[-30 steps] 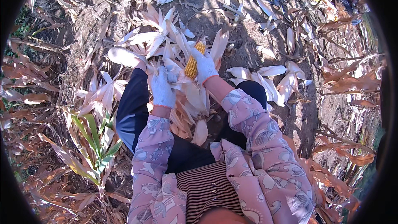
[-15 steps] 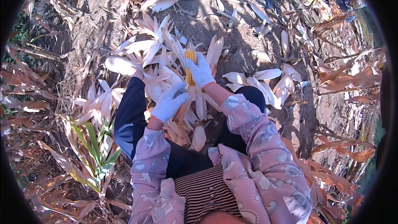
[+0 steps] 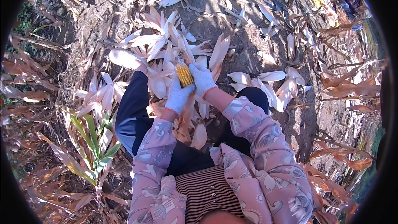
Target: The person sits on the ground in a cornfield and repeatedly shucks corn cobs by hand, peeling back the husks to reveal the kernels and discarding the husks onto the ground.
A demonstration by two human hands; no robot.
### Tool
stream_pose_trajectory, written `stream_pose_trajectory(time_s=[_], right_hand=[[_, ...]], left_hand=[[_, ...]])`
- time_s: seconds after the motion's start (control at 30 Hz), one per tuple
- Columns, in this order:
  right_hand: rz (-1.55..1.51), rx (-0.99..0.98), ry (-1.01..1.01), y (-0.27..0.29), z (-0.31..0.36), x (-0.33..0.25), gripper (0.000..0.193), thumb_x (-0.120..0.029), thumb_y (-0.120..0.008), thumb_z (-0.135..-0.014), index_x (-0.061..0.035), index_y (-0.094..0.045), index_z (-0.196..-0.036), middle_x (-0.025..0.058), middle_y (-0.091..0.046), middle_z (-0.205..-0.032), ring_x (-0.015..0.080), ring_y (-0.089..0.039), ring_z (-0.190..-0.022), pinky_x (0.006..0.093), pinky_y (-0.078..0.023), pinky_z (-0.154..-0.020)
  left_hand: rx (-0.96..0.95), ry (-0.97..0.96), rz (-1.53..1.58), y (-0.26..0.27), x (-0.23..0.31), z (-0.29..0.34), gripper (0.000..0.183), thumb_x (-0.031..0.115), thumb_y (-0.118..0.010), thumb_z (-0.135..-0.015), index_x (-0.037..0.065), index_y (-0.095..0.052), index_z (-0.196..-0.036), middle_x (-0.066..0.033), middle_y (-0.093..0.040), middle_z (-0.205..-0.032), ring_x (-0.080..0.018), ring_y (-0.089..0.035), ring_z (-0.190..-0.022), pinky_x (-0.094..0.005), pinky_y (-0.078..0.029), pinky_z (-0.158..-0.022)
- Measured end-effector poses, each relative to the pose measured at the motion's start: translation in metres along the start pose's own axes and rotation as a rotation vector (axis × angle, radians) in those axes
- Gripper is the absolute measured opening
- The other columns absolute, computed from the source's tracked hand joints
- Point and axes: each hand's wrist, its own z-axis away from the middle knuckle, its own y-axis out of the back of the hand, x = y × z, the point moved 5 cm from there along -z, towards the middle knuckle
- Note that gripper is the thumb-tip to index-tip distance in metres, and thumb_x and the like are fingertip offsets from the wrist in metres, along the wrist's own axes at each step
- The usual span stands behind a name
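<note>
Both my hands wear white knitted gloves and meet at a husked yellow ear of corn [image 3: 184, 76], held out in front of my lap. My left hand [image 3: 178, 98] is closed round its lower end, with the thumb across the kernels. Against the ear's right side, the fingers of my right hand [image 3: 203, 79] are bent onto its upper part; their tips are partly hidden. Pale silk or husk shreds show at the ear's far tip. Beneath and beyond the hands lies a heap of dry pale corn husks [image 3: 155, 39].
More loose husks [image 3: 271, 85] lie on the bare soil to the right. A half-green corn plant [image 3: 93, 149] stands at the left, by my bent leg [image 3: 130, 112]. Dry stalks and leaves [image 3: 352, 83] border the right side. Yellow ears [image 3: 316, 1] lie at the far right.
My left hand has moved up and taken hold of the ear's lower end. The ear, upright in my right hand before, now leans left and sits slightly lower.
</note>
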Motion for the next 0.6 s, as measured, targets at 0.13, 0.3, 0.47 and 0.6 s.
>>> stream_pose_trajectory(time_s=[0.13, 0.3, 0.47, 0.6], right_hand=[[-0.131, 0.010, -0.063, 0.005, -0.014, 0.003, 0.027, -0.018, -0.050, -0.098, 0.0009, -0.055, -0.116, 0.0097, -0.063, -0.105, 0.0196, -0.062, -0.092, 0.0317, -0.051, -0.083], [-0.215, 0.034, -0.073, 0.025, -0.033, 0.005, 0.022, -0.018, -0.046, -0.100, -0.0021, -0.054, -0.112, 0.0089, -0.061, -0.105, 0.0211, -0.061, -0.095, 0.0361, -0.050, -0.085], [-0.017, -0.068, 0.060, 0.026, -0.036, -0.001, 0.019, -0.019, -0.047, -0.099, -0.0076, -0.055, -0.111, 0.0060, -0.061, -0.102, 0.0204, -0.060, -0.091, 0.0380, -0.052, -0.083], [-0.325, 0.219, -0.167, 0.033, -0.030, -0.017, 0.019, -0.022, -0.048, -0.099, -0.0114, -0.056, -0.113, 0.0047, -0.059, -0.103, 0.0192, -0.060, -0.090, 0.0371, -0.052, -0.079]], left_hand=[[-0.086, -0.015, 0.118, 0.003, 0.003, -0.004, 0.057, 0.006, -0.066, -0.082, 0.001, -0.041, -0.133, -0.0077, -0.056, -0.118, -0.0181, -0.057, -0.106, -0.0314, -0.048, -0.091], [-0.039, 0.040, 0.585, 0.002, 0.003, -0.010, 0.056, 0.001, -0.063, -0.081, 0.002, -0.041, -0.133, -0.0075, -0.056, -0.117, -0.0185, -0.057, -0.105, -0.0302, -0.048, -0.090], [0.047, 0.059, 0.411, 0.010, -0.003, -0.016, 0.050, -0.004, -0.062, -0.079, 0.002, -0.044, -0.126, -0.0070, -0.056, -0.109, -0.0192, -0.058, -0.098, -0.0318, -0.050, -0.087], [0.329, -0.141, 0.592, 0.039, 0.014, -0.013, 0.049, -0.007, -0.066, -0.075, 0.001, -0.045, -0.119, -0.0088, -0.057, -0.106, -0.0183, -0.060, -0.093, -0.0307, -0.052, -0.080]])
